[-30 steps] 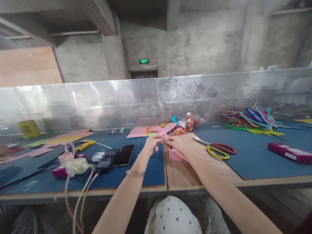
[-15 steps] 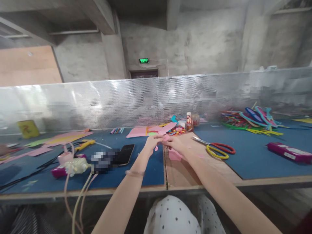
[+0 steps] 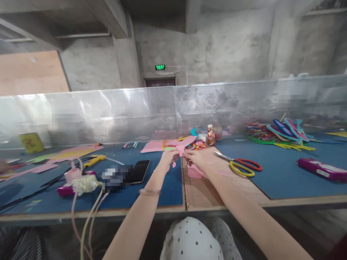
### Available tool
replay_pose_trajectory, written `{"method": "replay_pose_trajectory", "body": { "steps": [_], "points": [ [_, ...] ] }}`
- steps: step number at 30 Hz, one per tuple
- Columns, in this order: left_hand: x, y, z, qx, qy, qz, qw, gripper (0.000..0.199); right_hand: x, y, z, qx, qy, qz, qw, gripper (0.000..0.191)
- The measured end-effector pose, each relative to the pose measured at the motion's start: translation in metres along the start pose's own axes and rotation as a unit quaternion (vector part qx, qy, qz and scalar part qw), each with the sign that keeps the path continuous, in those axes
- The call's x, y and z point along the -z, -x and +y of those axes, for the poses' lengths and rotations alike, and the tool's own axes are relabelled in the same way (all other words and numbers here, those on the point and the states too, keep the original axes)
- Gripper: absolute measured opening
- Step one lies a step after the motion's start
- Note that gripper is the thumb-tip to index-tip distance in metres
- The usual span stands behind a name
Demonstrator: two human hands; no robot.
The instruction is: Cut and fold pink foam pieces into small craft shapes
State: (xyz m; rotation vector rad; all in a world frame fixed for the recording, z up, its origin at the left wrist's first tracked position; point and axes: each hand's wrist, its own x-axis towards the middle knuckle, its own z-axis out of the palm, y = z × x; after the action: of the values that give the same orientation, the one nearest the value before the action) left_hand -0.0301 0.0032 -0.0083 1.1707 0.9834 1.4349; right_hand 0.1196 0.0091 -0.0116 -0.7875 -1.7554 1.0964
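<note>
Between my two hands is a small piece of pink paper (image 3: 181, 149), held up above the table near the middle. My left hand (image 3: 169, 158) pinches its left side, and my right hand (image 3: 193, 158) grips its right side. Pink paper pieces (image 3: 194, 172) lie on the wooden board just below my right hand. A small pink scrap (image 3: 174, 164) rests on the blue mat beside my left fingers. Larger pink sheets (image 3: 153, 146) lie behind my hands. Scissors (image 3: 238, 164) with red and yellow handles lie open to the right.
A phone (image 3: 140, 171), a power strip with cables (image 3: 84, 184) and yellow-handled pliers (image 3: 94, 160) are at the left. Behind stand a small bottle (image 3: 210, 135) and a jar. Colourful pipe cleaners (image 3: 260, 133) and a purple box (image 3: 321, 169) sit right. Another person's hand shows far left.
The pink paper between my hands now stands upright and shows more of its surface. My fingers have moved slightly apart around it.
</note>
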Motion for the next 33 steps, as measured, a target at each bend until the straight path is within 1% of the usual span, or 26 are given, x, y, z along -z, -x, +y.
{"method": "replay_pose_trajectory", "body": {
  "steps": [3,8,9,11,12,14,16,18,22,26,30,33],
  "points": [
    [0.001,-0.001,-0.001,0.002,-0.017,-0.007,1.000,0.021,0.003,0.000,0.000,0.027,0.035,-0.010,0.999,0.025],
    [0.001,0.000,-0.004,0.008,-0.047,-0.051,0.998,0.029,0.006,0.001,0.002,0.015,0.092,0.002,0.996,0.023],
    [0.002,0.000,-0.004,0.008,-0.052,-0.048,0.997,0.028,0.006,0.001,0.002,0.009,0.103,0.004,0.995,0.023],
    [0.003,0.000,-0.006,0.003,-0.061,-0.024,0.998,0.025,0.003,0.001,0.002,0.007,0.126,0.009,0.992,0.021],
    [0.003,0.000,-0.006,-0.002,-0.064,-0.009,0.998,0.024,0.002,0.000,0.003,0.015,0.141,0.023,0.990,0.019],
    [0.004,-0.002,-0.008,-0.012,-0.071,0.008,0.997,0.021,-0.001,-0.003,0.005,0.048,0.178,0.077,0.980,0.015],
    [0.004,-0.003,-0.010,-0.020,-0.088,0.010,0.996,0.021,-0.002,-0.007,0.009,0.084,0.215,0.134,0.964,0.020],
    [0.005,-0.004,-0.011,-0.029,-0.112,0.010,0.993,0.022,-0.002,-0.010,0.013,0.108,0.243,0.155,0.951,0.027],
    [0.004,-0.004,-0.011,-0.060,-0.123,0.006,0.991,0.024,-0.003,-0.013,0.022,0.144,0.277,0.135,0.940,0.030],
    [0.003,-0.003,-0.010,-0.088,-0.128,0.007,0.988,0.026,-0.007,-0.014,0.025,0.158,0.287,0.113,0.938,0.035],
    [0.003,-0.004,-0.010,-0.094,-0.141,0.001,0.985,0.029,-0.010,-0.011,0.018,0.130,0.255,0.104,0.952,0.033],
    [0.003,-0.004,-0.010,-0.104,-0.135,0.006,0.985,0.025,-0.011,-0.008,0.012,0.109,0.231,0.102,0.961,0.030]
  ]
}}
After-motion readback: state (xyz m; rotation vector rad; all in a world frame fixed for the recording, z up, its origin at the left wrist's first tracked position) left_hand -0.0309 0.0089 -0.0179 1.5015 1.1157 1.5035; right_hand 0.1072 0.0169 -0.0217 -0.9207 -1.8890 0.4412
